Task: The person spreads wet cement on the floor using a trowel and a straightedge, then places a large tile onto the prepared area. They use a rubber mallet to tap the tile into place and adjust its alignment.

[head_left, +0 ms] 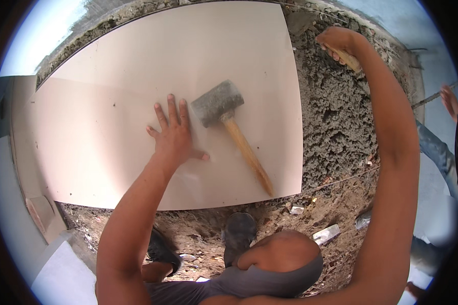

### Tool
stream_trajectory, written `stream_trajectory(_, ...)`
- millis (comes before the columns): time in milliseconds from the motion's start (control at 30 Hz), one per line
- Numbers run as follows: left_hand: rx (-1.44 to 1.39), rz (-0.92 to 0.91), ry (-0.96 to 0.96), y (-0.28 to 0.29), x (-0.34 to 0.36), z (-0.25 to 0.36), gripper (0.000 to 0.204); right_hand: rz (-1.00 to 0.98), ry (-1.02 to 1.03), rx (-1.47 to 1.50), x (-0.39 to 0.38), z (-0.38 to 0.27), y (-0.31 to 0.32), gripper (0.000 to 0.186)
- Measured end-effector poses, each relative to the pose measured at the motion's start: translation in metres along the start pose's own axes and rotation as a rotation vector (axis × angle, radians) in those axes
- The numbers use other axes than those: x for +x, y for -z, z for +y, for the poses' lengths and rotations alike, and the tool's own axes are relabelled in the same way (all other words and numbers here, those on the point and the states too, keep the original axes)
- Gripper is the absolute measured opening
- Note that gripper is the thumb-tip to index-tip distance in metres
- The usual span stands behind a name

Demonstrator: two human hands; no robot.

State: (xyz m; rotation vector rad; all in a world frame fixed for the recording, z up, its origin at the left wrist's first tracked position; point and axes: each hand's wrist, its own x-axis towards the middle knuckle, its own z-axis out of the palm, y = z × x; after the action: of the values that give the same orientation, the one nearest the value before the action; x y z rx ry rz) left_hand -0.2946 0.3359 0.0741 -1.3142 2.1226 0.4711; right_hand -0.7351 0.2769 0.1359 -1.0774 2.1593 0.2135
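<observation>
A large pale tile lies in front of me. My left hand rests on it, palm down with fingers spread. Just right of that hand, a rubber mallet with a dark head and wooden handle lies on the tile, untouched. At the far right, beyond the tile's edge, my right hand is closed around the wooden handle of a trowel. The trowel's blade is hard to make out against the grey mortar. Rough wet mortar spreads below this hand, along the tile's right side.
A thin string crosses the mortar's near end. Broken pieces, including a whitish chunk, litter the dirt near my dark shoe. Another person's hand and jeans show at the right edge. A wall borders the left.
</observation>
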Motion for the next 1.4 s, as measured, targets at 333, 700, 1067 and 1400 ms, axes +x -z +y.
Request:
stream_trajectory(333,-0.019,0.021,-0.002,-0.002,-0.009,-0.001,0.154,-0.382,-0.215,0.123,-0.096,0.066,-0.043,0.026)
stream_trajectory(700,-0.145,0.031,-0.009,-0.009,-0.022,-0.004,0.143,-0.621,-0.399,-0.284,-0.221,0.067,-0.105,0.028)
stream_trajectory(1067,-0.087,0.087,-0.056,-0.016,-0.015,-0.009,0.148,0.077,-0.084,0.011,-0.332,0.122,-0.144,0.044)
stream_trajectory(1400,-0.038,0.062,-0.068,-0.019,-0.008,0.006,0.148,0.078,-0.045,0.122,-0.249,0.135,-0.218,0.050)
